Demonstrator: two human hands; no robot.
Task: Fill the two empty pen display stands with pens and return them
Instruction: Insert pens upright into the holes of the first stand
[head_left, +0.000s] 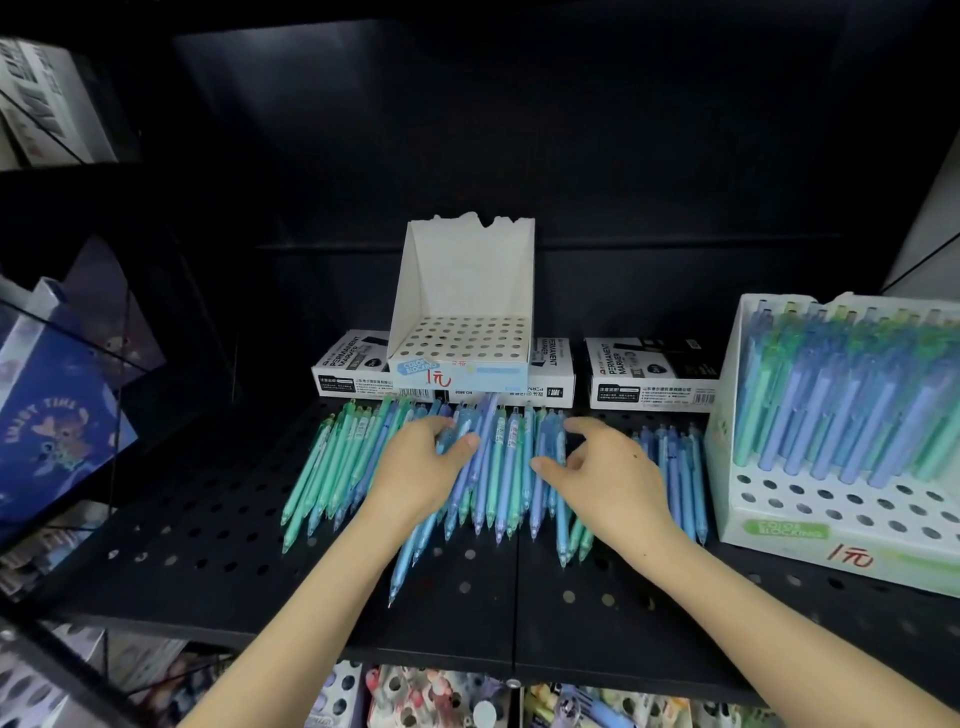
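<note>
dim black perforated metal shelf (208, 530) with dark back panel (467, 130).

Free shelf (182, 519) L of pens (498, 467); stand (841, 415) R

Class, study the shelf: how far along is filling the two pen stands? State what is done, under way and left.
Done: the right stand holds pens in its back rows, its front holes bare. In hand: the left hand grips some loose pens on the shelf; the right hand curls over them. Left: the centre stand has every hole empty.
</note>
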